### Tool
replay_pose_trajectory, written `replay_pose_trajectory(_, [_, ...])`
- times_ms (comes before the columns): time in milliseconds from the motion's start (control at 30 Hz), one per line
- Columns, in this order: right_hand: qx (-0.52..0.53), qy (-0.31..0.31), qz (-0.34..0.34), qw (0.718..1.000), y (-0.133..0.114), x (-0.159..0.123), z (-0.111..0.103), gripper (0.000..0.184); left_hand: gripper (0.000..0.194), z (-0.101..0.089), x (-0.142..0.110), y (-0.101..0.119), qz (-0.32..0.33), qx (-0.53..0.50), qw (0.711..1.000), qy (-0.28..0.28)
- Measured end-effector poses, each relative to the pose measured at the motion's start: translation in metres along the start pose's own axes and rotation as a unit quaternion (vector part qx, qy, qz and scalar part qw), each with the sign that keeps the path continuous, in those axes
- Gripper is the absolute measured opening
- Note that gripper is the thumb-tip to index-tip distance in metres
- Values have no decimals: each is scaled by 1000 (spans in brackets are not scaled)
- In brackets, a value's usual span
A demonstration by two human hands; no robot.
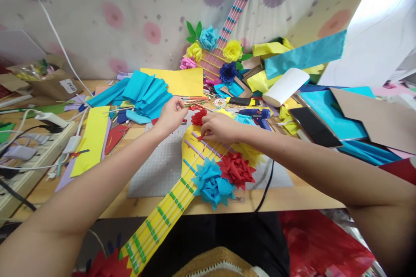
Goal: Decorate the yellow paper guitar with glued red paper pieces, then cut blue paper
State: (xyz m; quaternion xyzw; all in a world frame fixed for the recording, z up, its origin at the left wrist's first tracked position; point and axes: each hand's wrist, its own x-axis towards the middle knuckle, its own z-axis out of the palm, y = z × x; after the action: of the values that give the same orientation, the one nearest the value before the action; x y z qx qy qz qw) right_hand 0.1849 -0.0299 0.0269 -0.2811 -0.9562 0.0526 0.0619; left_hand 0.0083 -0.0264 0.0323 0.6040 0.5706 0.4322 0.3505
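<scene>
A yellow paper guitar [191,156] lies across a grey cutting mat [149,169], its neck with green frets running over the table's front edge toward me. Blue [214,183] and red [238,169] paper flowers sit on its near side, and a smaller red flower [199,117] at its far side. My right hand [217,127] is pinched low over the guitar's body, beside the small red flower and the purple strips. My left hand [173,114] is raised just left of the body, fingers curled together. What either hand pinches is too small to make out.
A blue glue gun [255,114] and a cutter knife [243,101] lie behind the guitar. Pleated blue paper [146,95] is at the back left, a phone [315,126] at the right, a power strip [42,151] at the left. A pink paper guitar [234,17] leans on the wall.
</scene>
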Motion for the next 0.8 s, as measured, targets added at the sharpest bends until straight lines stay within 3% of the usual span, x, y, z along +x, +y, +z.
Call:
replay_pose_trajectory(533, [6,-16,18,1000,1,1,2,18,16,-3,-11,-9,-21,10,1000,-20])
replay_pose_trajectory(800, [8,-39,47,998,-2,1,-2,19,12,6,-15,-29,20,49,997,-51])
